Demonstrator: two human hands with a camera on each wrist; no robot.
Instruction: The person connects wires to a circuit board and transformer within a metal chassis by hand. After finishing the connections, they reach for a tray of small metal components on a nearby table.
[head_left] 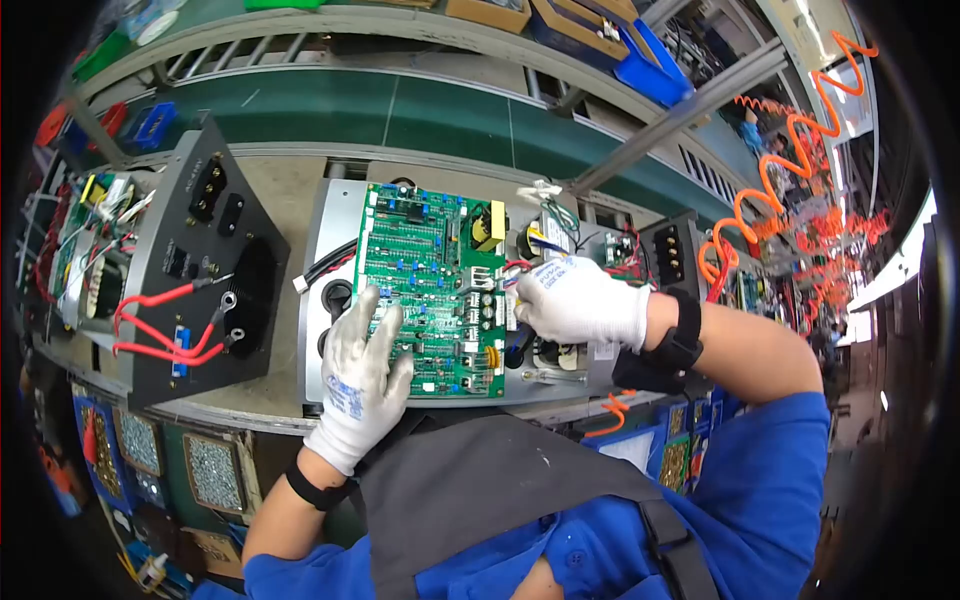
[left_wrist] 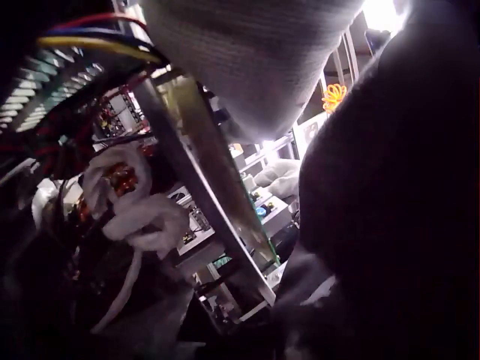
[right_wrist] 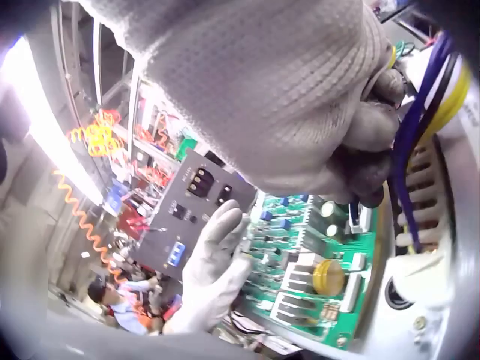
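A green circuit board [head_left: 410, 250] packed with components lies on a grey metal chassis [head_left: 325, 235]. My gloved left hand [head_left: 360, 375] rests at the board's left side, its fingers stretched over the edge. At the opposite edge my gloved right hand [head_left: 585, 305] has its fingertips curled together. In the right wrist view these fingers pinch a dark wire right above a white connector [right_wrist: 364, 219] on the board; the fingertips hide most of its plug. Purple, black and yellow wires [right_wrist: 409, 142] run beside that hand. The left wrist view is mostly dark, with a glove close to the lens.
To the left stands a black panel [head_left: 200, 270] with red cables [head_left: 170, 295]. A yellow transformer [head_left: 488, 227] rises from the board's far right corner. Behind runs a green conveyor [head_left: 450, 120]. Orange coiled hoses [head_left: 760, 190] hang at right; parts trays [head_left: 212, 470] lie below the bench edge.
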